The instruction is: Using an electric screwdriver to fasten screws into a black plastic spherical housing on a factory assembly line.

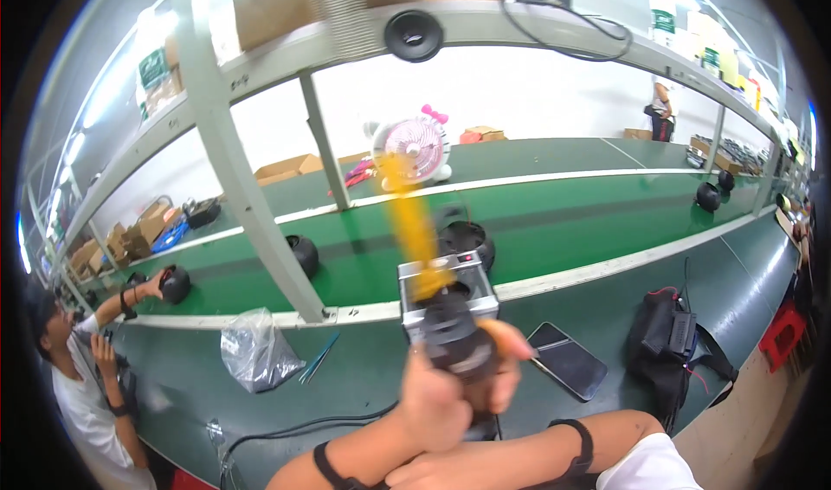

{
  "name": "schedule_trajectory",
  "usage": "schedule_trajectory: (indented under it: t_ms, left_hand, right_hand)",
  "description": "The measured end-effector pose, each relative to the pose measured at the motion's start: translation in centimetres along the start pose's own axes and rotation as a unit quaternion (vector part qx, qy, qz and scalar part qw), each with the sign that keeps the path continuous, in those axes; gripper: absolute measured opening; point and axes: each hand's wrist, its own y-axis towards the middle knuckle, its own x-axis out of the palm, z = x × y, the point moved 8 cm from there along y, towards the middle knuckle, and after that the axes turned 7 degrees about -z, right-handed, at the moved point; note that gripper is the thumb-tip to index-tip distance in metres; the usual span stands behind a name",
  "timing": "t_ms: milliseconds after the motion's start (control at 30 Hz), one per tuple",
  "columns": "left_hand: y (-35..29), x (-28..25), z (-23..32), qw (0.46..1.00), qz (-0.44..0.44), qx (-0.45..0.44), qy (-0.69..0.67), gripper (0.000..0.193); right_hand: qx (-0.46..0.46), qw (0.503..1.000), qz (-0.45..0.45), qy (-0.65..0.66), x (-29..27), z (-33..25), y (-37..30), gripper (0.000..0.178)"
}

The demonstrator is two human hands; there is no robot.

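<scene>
Near the bench's front edge, my left hand (pixel 437 399) is wrapped round a black cylindrical part (pixel 456 338), its fingers showing on the far right side. Directly above that part is a long yellow thing (pixel 414 222), smeared by motion; I cannot make out its kind. Behind both stands a silver box (pixel 485 299) with a small red light or switch on top. My right forearm crosses low from the right, and my right hand (pixel 415 474) lies against my left forearm at the lower edge. Its fingers are mostly hidden.
A phone (pixel 567 360) and a black pouch (pixel 662 343) lie right; a clear plastic bag (pixel 258 350), thin blue sticks (pixel 320 357) and a black cable (pixel 303 428) lie left. Black round housings (pixel 303 256) sit on the green belt. A pink-white fan (pixel 414 148) stands behind. A co-worker's hand (pixel 154 284) reaches in.
</scene>
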Motion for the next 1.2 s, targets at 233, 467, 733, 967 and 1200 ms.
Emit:
schedule_trajectory:
  t_ms: [233,467,733,967,1200]
  left_hand:
    - [-6.0,-9.7,11.7,0.931,0.234,0.278,0.008,0.099]
    - [-10.1,-18.6,4.6,0.952,0.259,0.071,0.148,0.101]
    - [-11.3,-18.7,0.7,0.955,0.259,0.088,0.113,0.114]
    - [-9.7,-17.8,1.2,0.951,0.249,0.083,0.162,0.107]
    - [-7.8,-12.6,8.4,0.953,0.249,0.158,0.063,0.104]
  right_hand:
    - [0.064,0.984,-0.055,-0.158,0.1,1.7,-0.4,0.022]
    - [0.258,0.944,-0.115,-0.168,-3.2,5.1,-1.7,0.028]
    - [0.286,0.951,-0.115,-0.02,-3.6,6.4,-1.3,0.029]
    - [0.328,0.939,-0.096,0.03,-4.3,6.2,-1.3,0.025]
    - [0.414,0.905,0.088,-0.041,-6.1,7.8,-2.4,0.038]
